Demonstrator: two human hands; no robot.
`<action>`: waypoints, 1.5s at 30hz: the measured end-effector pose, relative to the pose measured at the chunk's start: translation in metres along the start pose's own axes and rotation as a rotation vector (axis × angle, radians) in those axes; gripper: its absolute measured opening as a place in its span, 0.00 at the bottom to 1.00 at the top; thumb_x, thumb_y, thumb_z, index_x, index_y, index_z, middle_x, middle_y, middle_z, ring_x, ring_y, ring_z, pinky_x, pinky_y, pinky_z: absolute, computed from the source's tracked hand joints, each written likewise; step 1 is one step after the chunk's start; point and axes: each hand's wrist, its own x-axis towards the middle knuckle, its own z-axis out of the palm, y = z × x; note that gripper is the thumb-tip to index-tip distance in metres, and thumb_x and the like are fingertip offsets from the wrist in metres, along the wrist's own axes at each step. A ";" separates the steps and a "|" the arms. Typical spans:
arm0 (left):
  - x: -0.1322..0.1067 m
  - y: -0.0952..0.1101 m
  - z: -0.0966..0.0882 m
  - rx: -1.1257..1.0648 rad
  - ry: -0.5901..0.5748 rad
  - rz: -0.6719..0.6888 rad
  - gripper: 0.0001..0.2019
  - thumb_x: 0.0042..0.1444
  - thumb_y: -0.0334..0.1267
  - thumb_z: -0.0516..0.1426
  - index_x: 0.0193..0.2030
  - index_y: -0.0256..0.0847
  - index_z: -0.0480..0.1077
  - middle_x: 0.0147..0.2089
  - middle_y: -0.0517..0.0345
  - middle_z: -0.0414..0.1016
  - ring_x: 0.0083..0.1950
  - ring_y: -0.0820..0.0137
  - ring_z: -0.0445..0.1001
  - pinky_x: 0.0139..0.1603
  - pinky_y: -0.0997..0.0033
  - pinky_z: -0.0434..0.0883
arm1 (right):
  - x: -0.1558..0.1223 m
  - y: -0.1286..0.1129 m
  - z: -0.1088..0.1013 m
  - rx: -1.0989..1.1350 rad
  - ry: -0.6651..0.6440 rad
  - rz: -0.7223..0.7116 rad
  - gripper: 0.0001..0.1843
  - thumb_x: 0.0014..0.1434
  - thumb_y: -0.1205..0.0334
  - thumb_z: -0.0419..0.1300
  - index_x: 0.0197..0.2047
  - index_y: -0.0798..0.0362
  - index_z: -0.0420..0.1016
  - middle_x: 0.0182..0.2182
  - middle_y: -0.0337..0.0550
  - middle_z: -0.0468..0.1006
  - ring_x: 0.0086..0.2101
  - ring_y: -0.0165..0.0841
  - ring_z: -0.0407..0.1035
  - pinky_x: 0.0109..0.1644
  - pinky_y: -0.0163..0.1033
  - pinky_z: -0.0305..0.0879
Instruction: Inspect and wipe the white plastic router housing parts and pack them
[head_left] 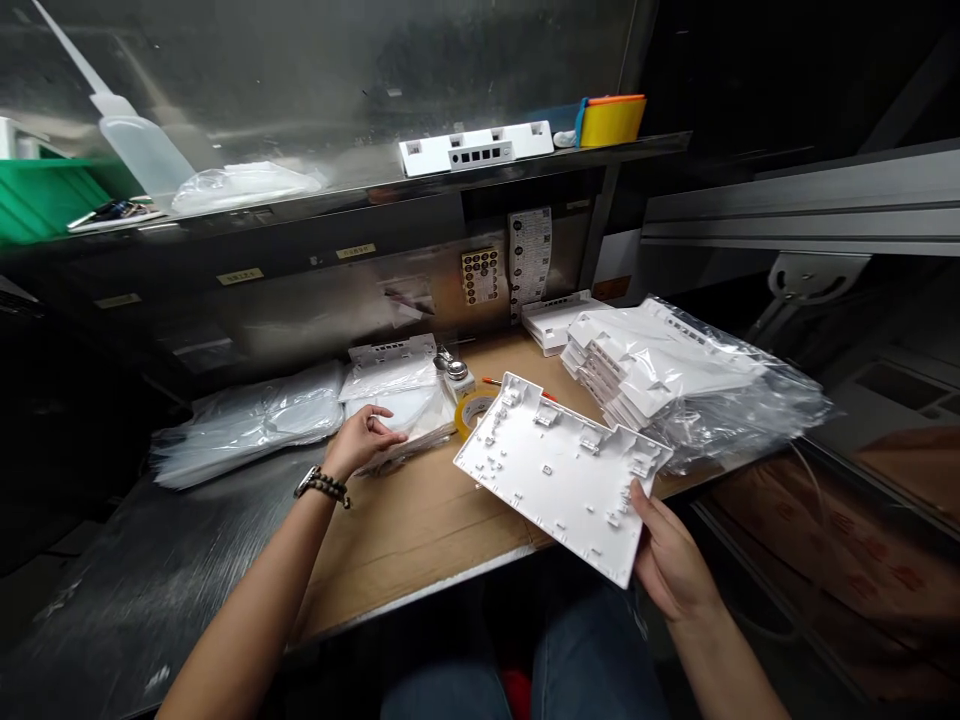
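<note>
A white plastic housing panel (559, 470), its inner face with clips and posts turned up, is tilted over the front of the table. My right hand (671, 550) grips it at the right edge, thumb on top and fingers underneath. My left hand (366, 440) is over a stack of thin white sheets (409, 405), thumb and forefinger apart; whether the fingertips touch the top sheet is unclear. Behind that stack lies another white housing (394, 350). A roll of yellow tape (474, 410) sits between the sheets and the held panel.
Bagged white housings (652, 370) are piled at the right, with unbagged ones (559, 318) behind. Clear plastic bags (255, 415) lie at the left. The shelf above holds a squeeze bottle (142, 145), a green bin (52, 195) and a white housing (480, 150).
</note>
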 end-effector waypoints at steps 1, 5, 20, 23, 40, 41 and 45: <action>0.001 0.000 -0.004 -0.036 -0.039 -0.022 0.36 0.38 0.56 0.73 0.49 0.38 0.69 0.28 0.58 0.78 0.29 0.63 0.77 0.34 0.63 0.73 | 0.000 0.001 0.001 -0.004 -0.001 0.007 0.28 0.54 0.50 0.75 0.56 0.50 0.79 0.52 0.47 0.85 0.56 0.48 0.77 0.60 0.51 0.78; -0.001 0.001 -0.014 -0.160 -0.121 -0.042 0.35 0.39 0.58 0.73 0.49 0.38 0.72 0.36 0.53 0.81 0.38 0.62 0.80 0.42 0.61 0.76 | -0.003 0.006 0.004 -0.015 -0.015 0.033 0.28 0.54 0.49 0.76 0.54 0.51 0.79 0.51 0.48 0.85 0.55 0.49 0.77 0.59 0.51 0.78; 0.006 -0.004 0.022 0.031 0.079 0.191 0.25 0.43 0.43 0.70 0.47 0.41 0.68 0.43 0.62 0.65 0.32 0.72 0.73 0.35 0.68 0.70 | -0.017 0.055 0.099 -0.562 -0.273 -0.413 0.30 0.64 0.34 0.60 0.49 0.54 0.78 0.44 0.52 0.85 0.47 0.45 0.79 0.53 0.45 0.75; 0.005 -0.004 0.022 0.124 0.054 0.246 0.21 0.46 0.42 0.69 0.45 0.40 0.69 0.47 0.58 0.67 0.34 0.71 0.73 0.38 0.66 0.73 | -0.017 0.066 0.119 -0.700 -0.350 -0.530 0.28 0.68 0.36 0.55 0.48 0.54 0.76 0.42 0.52 0.85 0.43 0.44 0.80 0.49 0.43 0.75; 0.023 0.047 -0.021 0.393 0.098 0.326 0.40 0.47 0.27 0.55 0.70 0.47 0.67 0.75 0.50 0.63 0.41 0.62 0.74 0.43 0.60 0.73 | -0.019 0.082 0.116 -0.660 -0.274 -0.775 0.18 0.73 0.49 0.54 0.52 0.53 0.74 0.45 0.52 0.86 0.45 0.41 0.82 0.47 0.40 0.78; 0.021 0.052 -0.019 0.363 0.018 0.319 0.39 0.46 0.29 0.56 0.69 0.46 0.69 0.72 0.49 0.68 0.34 0.67 0.72 0.37 0.64 0.72 | -0.019 0.085 0.114 -0.630 -0.262 -0.834 0.16 0.73 0.50 0.55 0.53 0.53 0.74 0.44 0.51 0.86 0.44 0.40 0.83 0.46 0.39 0.79; 0.012 0.074 -0.011 0.207 -0.177 0.306 0.36 0.50 0.36 0.56 0.69 0.37 0.69 0.50 0.45 0.83 0.24 0.73 0.65 0.26 0.70 0.68 | -0.019 0.097 0.103 -0.629 -0.316 -1.023 0.14 0.73 0.59 0.56 0.58 0.51 0.73 0.44 0.50 0.86 0.43 0.41 0.83 0.46 0.41 0.81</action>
